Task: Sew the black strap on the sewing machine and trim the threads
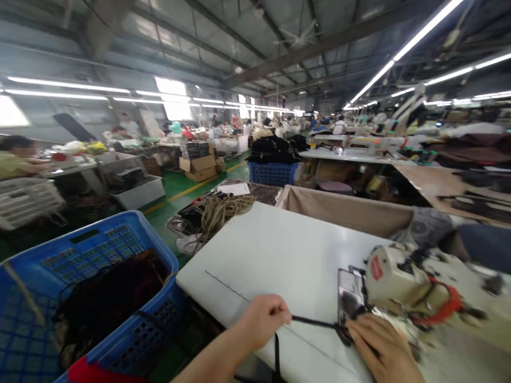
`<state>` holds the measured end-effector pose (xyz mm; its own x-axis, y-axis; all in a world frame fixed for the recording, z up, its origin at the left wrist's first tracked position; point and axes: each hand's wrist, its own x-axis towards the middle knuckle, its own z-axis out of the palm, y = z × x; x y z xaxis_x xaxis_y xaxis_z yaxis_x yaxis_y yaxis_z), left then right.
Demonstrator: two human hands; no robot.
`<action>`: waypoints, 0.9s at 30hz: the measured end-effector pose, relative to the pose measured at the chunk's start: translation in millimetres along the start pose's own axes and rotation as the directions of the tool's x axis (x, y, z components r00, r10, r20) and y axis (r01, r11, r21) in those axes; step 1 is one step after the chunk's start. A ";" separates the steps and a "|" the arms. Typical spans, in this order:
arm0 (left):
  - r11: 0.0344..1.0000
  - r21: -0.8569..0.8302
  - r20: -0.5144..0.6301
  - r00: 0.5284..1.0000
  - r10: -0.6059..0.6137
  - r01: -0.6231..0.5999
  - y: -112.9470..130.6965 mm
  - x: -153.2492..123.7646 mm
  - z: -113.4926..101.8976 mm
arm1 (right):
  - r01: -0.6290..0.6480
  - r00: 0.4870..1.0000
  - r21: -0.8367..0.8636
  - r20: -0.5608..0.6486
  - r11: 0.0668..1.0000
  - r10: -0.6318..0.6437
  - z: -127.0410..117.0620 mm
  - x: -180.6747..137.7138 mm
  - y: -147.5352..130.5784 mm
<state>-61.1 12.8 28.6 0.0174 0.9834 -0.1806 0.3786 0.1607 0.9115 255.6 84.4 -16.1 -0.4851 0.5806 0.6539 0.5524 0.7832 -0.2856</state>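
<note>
Pinched in my left hand (268,319) is a narrow black strap (313,321), stretched level toward the sewing machine (393,276). One end of it hangs down from my left fingers over the near table edge. My right hand (381,343) lies by the machine's needle area with its fingertips on the strap's other end. Its fingers partly hide what is under them. Beside the needle area is a shiny metal plate (350,290). A thin dark line runs along the white tabletop (279,244) under my left hand.
To the left stands a blue plastic basket (131,226) with dark fabric pieces (115,298) inside. Past the table's far corner lies a coil of tan cord (225,213). A beige cloth-lined bin (343,207) borders the far edge. Other people work at machines further back.
</note>
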 end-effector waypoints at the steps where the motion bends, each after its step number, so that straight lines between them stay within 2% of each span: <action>1: 0.999 0.016 0.014 0.999 0.038 -0.039 1.7 -0.5 -3.3 | -0.038 0.999 -0.007 0.007 0.999 0.038 -4.8 4.6 -8.8; 4: 0.995 0.024 0.050 0.994 0.096 -0.097 0.2 2.2 -11.4 | -0.168 0.985 -0.015 0.036 0.986 0.169 -8.6 12.6 -26.5; 8: 0.998 -0.031 0.100 0.994 0.048 -0.045 -9.8 5.3 -14.2 | -0.282 0.958 0.001 0.051 0.959 0.282 -3.2 6.4 -31.0; 12: 0.995 -0.094 0.128 0.992 -0.023 0.035 -13.7 4.4 -15.1 | -0.316 0.948 0.040 0.049 0.948 0.314 -3.3 1.2 -31.6; 16: 0.991 -0.068 0.197 0.975 -0.103 0.119 -8.8 1.4 -18.8 | -0.339 0.939 0.102 0.092 0.935 0.331 -8.4 4.9 -33.6; 19: 0.978 -0.028 0.288 0.938 -0.191 0.208 -6.0 -6.8 -19.2 | -0.347 0.936 0.122 0.112 0.930 0.334 -10.4 7.3 -34.1; 21: 0.966 -0.002 0.387 0.891 -0.239 0.259 -6.6 -14.1 -17.6 | -0.349 0.935 0.127 0.112 0.929 0.336 -9.9 7.4 -33.6; 24: 0.967 0.033 0.477 0.847 -0.236 0.251 -9.6 -23.1 -14.1 | -0.347 0.937 0.126 0.090 0.929 0.338 -7.7 6.4 -33.0; 27: 0.972 0.058 0.467 0.854 -0.227 0.226 -11.1 -26.2 -12.1 | -0.336 0.941 0.114 0.072 0.935 0.329 -5.6 5.7 -33.7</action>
<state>-77.0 -13.8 27.7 0.3615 0.7645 -0.5337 0.4260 0.3738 0.8239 238.0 60.1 1.1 -0.3237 0.8205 0.4711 0.6019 0.5628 -0.5665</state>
